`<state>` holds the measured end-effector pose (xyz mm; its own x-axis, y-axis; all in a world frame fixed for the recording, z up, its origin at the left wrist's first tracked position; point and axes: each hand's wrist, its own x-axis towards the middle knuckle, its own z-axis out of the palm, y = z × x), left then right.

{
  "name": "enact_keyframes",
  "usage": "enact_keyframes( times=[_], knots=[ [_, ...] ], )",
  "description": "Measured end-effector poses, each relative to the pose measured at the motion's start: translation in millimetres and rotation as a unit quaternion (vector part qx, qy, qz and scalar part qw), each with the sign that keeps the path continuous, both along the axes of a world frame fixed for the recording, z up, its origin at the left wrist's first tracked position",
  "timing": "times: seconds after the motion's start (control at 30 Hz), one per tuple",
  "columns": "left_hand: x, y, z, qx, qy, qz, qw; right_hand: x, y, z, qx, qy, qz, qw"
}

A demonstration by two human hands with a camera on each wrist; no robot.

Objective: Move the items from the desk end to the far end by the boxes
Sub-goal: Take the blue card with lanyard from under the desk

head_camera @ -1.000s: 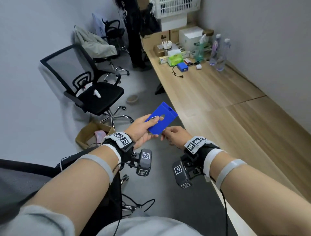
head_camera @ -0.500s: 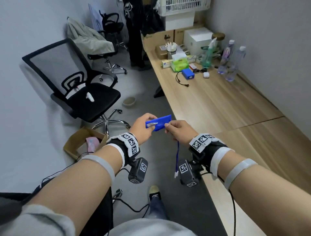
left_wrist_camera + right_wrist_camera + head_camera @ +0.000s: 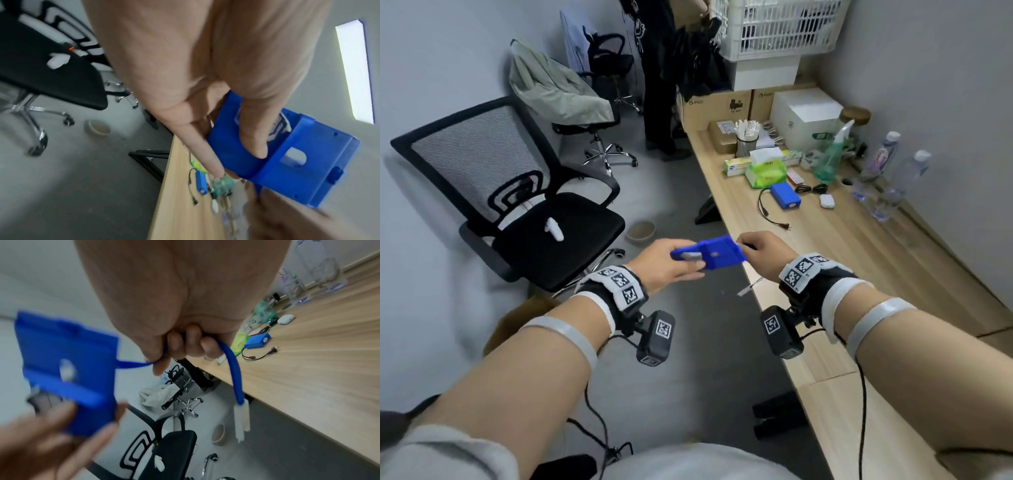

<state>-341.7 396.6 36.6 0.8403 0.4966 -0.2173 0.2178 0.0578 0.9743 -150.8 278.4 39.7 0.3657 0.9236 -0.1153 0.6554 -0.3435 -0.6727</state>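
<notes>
A flat blue card holder (image 3: 714,253) hangs in the air beside the long wooden desk (image 3: 859,246). My left hand (image 3: 671,265) grips its left end, thumb across the face (image 3: 252,139). My right hand (image 3: 760,248) curls round the holder's blue lanyard (image 3: 230,363), whose white end clip (image 3: 242,420) dangles below the fist. In the right wrist view the holder (image 3: 68,369) is blurred, at the left. Cardboard boxes (image 3: 717,106) stand at the desk's far end, with several small items in front of them.
A tissue pack (image 3: 767,171), blue battery pack (image 3: 786,197), spray bottle (image 3: 832,161) and water bottles (image 3: 897,185) crowd the far end. A black office chair (image 3: 527,205) stands on the left. A person in black (image 3: 657,75) stands by the boxes. A bowl (image 3: 641,232) sits on the floor.
The view has advanced along the desk toward the boxes. The holder has tipped flatter between my hands, and the lanyard is gathered into my right fist instead of hanging long.
</notes>
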Motion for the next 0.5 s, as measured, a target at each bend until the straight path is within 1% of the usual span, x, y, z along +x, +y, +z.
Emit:
enact_keyframes(
  times=[0.03, 0.07, 0.1, 0.17, 0.27, 0.33, 0.4, 0.43, 0.5],
  knots=[
    [4.7, 9.1, 1.2, -0.056, -0.034, 0.032, 0.997, 1.3, 6.6, -7.6, 0.003, 0.006, -0.003, 1.000],
    [10.3, 17.8, 1.5, -0.077, -0.055, 0.067, 0.993, -0.2, 12.2, -14.3, 0.004, 0.013, -0.003, 1.000],
    [16.1, 26.3, 1.3, -0.078, -0.065, 0.104, 0.989, -2.3, 18.4, -19.8, 0.004, 0.021, -0.003, 1.000],
    [26.4, 44.7, -0.2, -0.027, -0.056, 0.168, 0.984, -6.6, 33.0, -26.0, 0.004, 0.028, 0.007, 1.000],
    [40.8, 70.1, -13.5, 0.105, 0.003, 0.202, 0.974, -10.4, 57.6, -23.5, -0.010, 0.029, 0.054, 0.998],
    [49.6, 83.9, -25.3, 0.216, 0.043, 0.173, 0.960, -7.2, 76.5, -15.3, -0.010, 0.003, 0.089, 0.996],
    [58.6, 96.6, -35.2, 0.305, 0.081, 0.102, 0.943, 4.1, 96.1, -2.9, 0.014, -0.037, 0.099, 0.994],
    [63.1, 104.3, -38.8, 0.335, 0.099, 0.071, 0.934, 13.7, 105.8, 3.5, 0.024, -0.053, 0.096, 0.994],
    [72.3, 122.1, -40.4, 0.365, 0.121, 0.035, 0.923, 37.3, 124.8, 13.1, 0.024, -0.074, 0.088, 0.993]
  ],
)
